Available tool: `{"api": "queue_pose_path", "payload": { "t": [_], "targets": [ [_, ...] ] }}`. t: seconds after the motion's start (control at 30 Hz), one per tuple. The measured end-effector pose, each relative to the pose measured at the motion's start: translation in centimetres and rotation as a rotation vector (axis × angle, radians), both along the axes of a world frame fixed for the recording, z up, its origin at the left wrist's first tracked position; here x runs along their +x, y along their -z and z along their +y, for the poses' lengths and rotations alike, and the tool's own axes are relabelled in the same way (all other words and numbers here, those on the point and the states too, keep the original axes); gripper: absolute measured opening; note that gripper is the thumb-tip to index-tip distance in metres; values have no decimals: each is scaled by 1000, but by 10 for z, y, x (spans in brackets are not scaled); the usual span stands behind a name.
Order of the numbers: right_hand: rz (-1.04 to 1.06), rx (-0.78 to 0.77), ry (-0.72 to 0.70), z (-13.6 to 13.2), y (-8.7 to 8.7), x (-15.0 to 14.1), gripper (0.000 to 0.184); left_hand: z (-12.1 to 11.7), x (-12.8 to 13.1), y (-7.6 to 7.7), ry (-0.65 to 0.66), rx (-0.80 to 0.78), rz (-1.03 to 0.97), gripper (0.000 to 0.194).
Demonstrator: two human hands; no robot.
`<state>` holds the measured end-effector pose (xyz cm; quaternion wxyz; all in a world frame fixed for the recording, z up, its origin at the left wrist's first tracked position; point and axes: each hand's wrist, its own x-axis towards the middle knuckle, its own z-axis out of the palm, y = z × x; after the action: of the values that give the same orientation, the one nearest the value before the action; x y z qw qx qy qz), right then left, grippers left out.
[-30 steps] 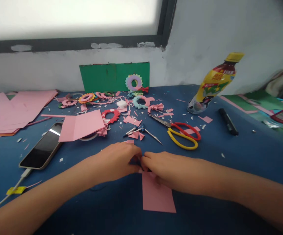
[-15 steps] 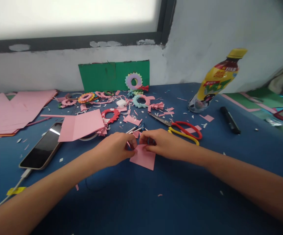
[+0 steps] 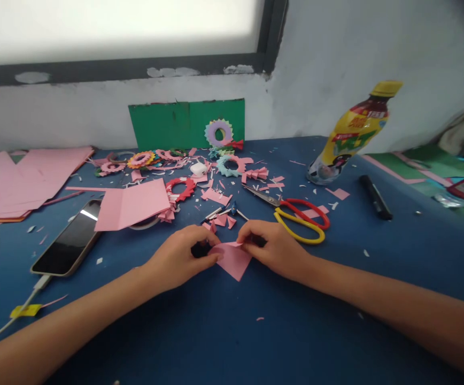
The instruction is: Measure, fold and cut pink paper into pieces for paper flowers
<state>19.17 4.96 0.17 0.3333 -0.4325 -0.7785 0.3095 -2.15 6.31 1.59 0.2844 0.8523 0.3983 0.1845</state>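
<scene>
A small sheet of pink paper (image 3: 234, 260) is held between my two hands above the blue table, one corner pointing down toward me. My left hand (image 3: 186, 254) pinches its left edge between thumb and fingers. On the right edge my right hand (image 3: 270, 246) grips it the same way. The upper edge of the paper looks bent or folded over near the right fingers; the fingers partly hide it. Just beyond my hands lie small folded pink pieces (image 3: 224, 220) and a compass (image 3: 234, 207). Scissors (image 3: 302, 220) with red and yellow handles rest beyond my right hand.
A phone (image 3: 68, 239) on a cable lies left, beside a folded pink card (image 3: 138, 206). Pink sheets (image 3: 23, 179) are stacked farther left. Paper rings, including a red ring (image 3: 191, 188), and scraps lie toward the wall. A bottle (image 3: 348, 136) and black marker (image 3: 375, 198) are at right.
The pink paper has been lifted and turned so a corner points toward me. Both hands shifted from close together over it to holding its opposite edges, a little farther apart.
</scene>
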Motion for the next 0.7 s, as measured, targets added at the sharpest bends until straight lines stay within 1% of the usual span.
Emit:
{"api": "queue_pose_path", "payload": {
  "t": [0.07,0.1,0.17,0.23,0.3,0.33,0.37,0.4,0.43,0.5,0.6,0.63,0.7],
  "targets": [
    [96,-144,79,-1,-2,-2,9,0,2,-1,-56,-74,-60,16],
    [129,-205,90,-1,-3,-2,5,1,2,-2,-72,-93,-86,17],
    [130,-271,76,-1,-4,-1,4,1,2,-2,-73,-63,-131,14],
    [51,-232,46,0,-7,1,1,1,1,-3,-38,79,-175,9],
    [-16,-140,12,0,-11,4,9,0,-1,-4,18,273,-228,8],
    [-29,-102,-1,0,-12,6,11,0,-1,-5,43,347,-249,7],
    [-30,-81,-8,1,-14,7,12,0,-2,-6,62,384,-262,7],
    [-21,-78,-7,1,-14,7,11,0,-1,-6,68,380,-266,6],
    [-9,-88,1,2,-14,7,9,0,-1,-6,59,336,-260,6],
    [12,-134,19,3,-13,6,7,1,1,-5,2,176,-231,6],
    [20,-181,24,3,-10,5,10,4,3,-2,-95,-49,-206,13],
    [15,-172,28,3,-9,5,10,5,3,-1,-114,-84,-207,15],
    [-18,-128,27,4,-8,6,9,7,3,0,-117,-83,-202,16]
  ]
}}
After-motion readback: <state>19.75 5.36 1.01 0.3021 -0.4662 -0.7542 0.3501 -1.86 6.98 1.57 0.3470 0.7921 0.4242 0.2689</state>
